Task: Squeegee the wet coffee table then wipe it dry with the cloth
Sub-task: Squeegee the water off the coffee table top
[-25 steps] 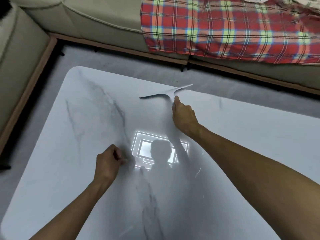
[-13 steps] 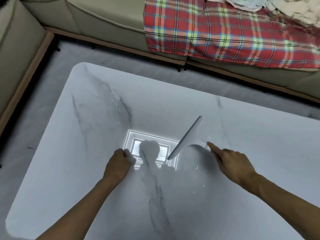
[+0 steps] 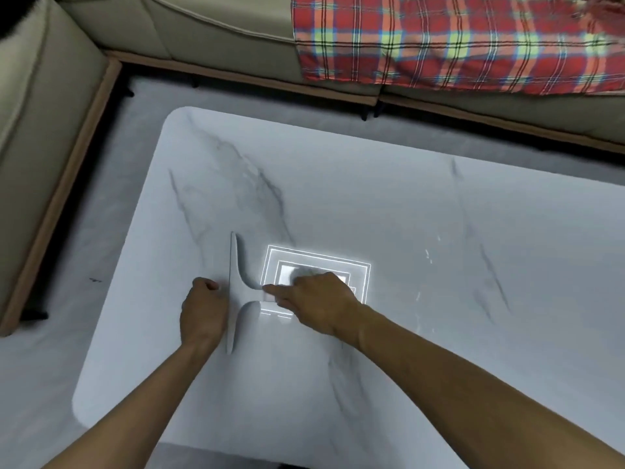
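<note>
Head view: right grip [image 3: 314, 299] grasps T-shaped pale squeegee [image 3: 243, 293] on glossy marble table [image 3: 406, 214]; left grip [image 3: 203, 313] clenched.

A home living room: corner sofa [image 3: 203, 28], plaid blanket [image 3: 456, 42], marble coffee table [image 3: 372, 204].

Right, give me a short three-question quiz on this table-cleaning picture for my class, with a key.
1. True or false: the squeegee has its blade on the coffee table.
2. Which hand grips the squeegee's handle? A: left. B: right.
3. Fill in: the plaid blanket is draped over the ___.

Key: 1 true. 2 B, the right hand. 3 sofa.
</note>
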### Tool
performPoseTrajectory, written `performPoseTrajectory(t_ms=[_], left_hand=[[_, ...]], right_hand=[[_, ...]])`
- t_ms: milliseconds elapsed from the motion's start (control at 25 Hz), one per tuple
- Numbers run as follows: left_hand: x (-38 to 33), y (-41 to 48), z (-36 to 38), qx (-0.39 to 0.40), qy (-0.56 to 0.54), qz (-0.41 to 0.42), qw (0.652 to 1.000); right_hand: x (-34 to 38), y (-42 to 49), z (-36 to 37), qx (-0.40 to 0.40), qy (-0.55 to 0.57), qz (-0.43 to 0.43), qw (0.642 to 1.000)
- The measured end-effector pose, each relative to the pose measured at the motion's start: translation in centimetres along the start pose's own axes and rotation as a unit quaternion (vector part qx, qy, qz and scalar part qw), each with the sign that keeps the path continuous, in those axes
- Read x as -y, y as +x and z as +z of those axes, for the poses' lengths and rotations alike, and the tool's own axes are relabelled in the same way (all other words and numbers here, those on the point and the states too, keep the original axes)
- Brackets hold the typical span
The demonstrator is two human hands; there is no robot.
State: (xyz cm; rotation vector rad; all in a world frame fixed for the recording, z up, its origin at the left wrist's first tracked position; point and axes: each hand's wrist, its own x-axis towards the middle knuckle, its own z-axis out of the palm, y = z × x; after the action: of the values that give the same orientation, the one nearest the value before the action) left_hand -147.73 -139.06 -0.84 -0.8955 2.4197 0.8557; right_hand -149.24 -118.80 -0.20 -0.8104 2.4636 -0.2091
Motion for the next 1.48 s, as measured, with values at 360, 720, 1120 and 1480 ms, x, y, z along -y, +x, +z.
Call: performPoseTrajectory(t_ms=[360, 720, 1120, 1480], left_hand=[[1.1, -2.4, 1.8, 0.163, 0.028, -0.022, 0.986], [-3.3, -6.7, 6.1, 0.212, 0.027, 0.029, 0.976], [-4.6, -10.8, 13.9, 0.156, 0.087, 0.061, 0.982], [-9.6, -14.7, 21.3, 0.154, 0.154, 0.024, 0.976]], right_hand=[[-8.2, -11.4, 1.5, 0.009, 0.042, 0.176, 0.983], [-10.6, -21.1, 0.2, 0.001, 0.021, 0.269, 0.963], [-16.5, -20.8, 4.4, -0.036, 0.020, 0.185, 0.982], [-27.8, -33.3, 3.8, -0.038, 0.023, 0.262, 0.964]])
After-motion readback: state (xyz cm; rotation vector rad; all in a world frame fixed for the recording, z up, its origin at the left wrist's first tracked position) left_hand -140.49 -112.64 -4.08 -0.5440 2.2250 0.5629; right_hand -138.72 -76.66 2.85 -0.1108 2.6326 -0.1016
